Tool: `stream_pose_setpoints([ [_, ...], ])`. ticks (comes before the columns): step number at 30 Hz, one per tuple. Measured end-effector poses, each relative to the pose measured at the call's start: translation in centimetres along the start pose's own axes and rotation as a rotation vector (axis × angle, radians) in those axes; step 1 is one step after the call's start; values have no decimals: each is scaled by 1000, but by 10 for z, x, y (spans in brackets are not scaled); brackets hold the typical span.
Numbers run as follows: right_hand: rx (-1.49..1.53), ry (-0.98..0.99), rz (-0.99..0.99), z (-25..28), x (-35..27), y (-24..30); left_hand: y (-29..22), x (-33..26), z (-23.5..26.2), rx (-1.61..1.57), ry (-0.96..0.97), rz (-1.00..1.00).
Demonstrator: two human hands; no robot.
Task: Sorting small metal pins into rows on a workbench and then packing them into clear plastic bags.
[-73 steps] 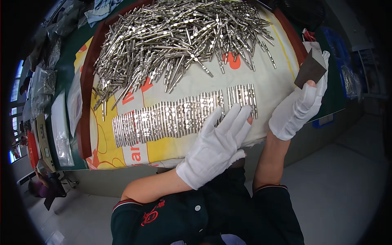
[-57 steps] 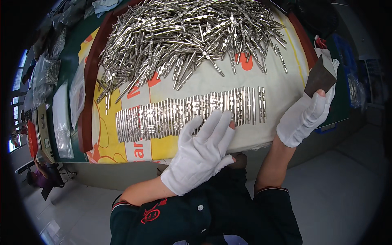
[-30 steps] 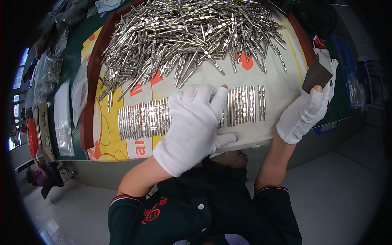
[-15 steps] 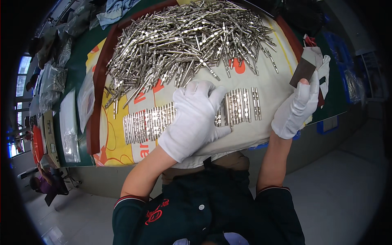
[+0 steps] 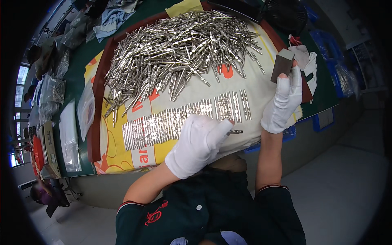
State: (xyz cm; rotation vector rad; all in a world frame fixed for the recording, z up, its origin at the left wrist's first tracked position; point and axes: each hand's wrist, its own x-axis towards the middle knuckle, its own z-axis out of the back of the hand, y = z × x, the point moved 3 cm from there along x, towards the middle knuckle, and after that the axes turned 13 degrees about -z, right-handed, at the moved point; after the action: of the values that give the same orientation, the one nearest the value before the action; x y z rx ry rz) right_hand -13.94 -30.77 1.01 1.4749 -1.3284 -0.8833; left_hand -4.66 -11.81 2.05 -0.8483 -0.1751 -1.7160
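My left hand (image 5: 199, 143), in a white glove with a bare thumb tip, is closed near the front of the cloth. Past its thumb pokes the end of a metal pin (image 5: 236, 132); the rest of that pin is hidden by the hand. Just beyond lies a row of shiny grooved metal pins (image 5: 155, 126), side by side, with several more pins (image 5: 222, 107) set a little apart at its right end. My right hand (image 5: 284, 100), gloved with fingertips bare, grips a rectangular block (image 5: 282, 67), dark brown with a grey end, raised at the right.
A large heap of loose metal pins (image 5: 175, 53) covers the back of the printed cloth (image 5: 253, 122). A brown raised border (image 5: 97, 110) runs round it. Plastic bags (image 5: 70, 134) lie at left, a white cloth (image 5: 311, 75) at right. A person (image 5: 45, 192) sits far left.
My left hand has drawn back from the pin row toward my body, uncovering its right part, and a pin end now shows by the thumb. My right hand has shifted left, still holding the block.
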Motion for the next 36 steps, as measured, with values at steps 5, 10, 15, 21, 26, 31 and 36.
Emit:
stream_pose_setpoints([
  [5,-79,159,-41,2,-3,-4,34,2,13,-701,25,640],
  [10,-579,425,267,25,-15,6,40,-2,22,-662,133,710],
  [15,-891,658,586,26,-35,32,36,2,20,-571,163,629],
  [21,-1057,910,646,17,-54,60,29,9,9,-512,167,482],
  [26,-1207,675,702,21,-13,65,12,22,6,-429,190,324],
  [31,-1108,949,523,18,-40,81,3,28,8,-327,135,199],
  [36,-927,1061,385,18,-39,95,9,22,4,-258,-30,135],
])
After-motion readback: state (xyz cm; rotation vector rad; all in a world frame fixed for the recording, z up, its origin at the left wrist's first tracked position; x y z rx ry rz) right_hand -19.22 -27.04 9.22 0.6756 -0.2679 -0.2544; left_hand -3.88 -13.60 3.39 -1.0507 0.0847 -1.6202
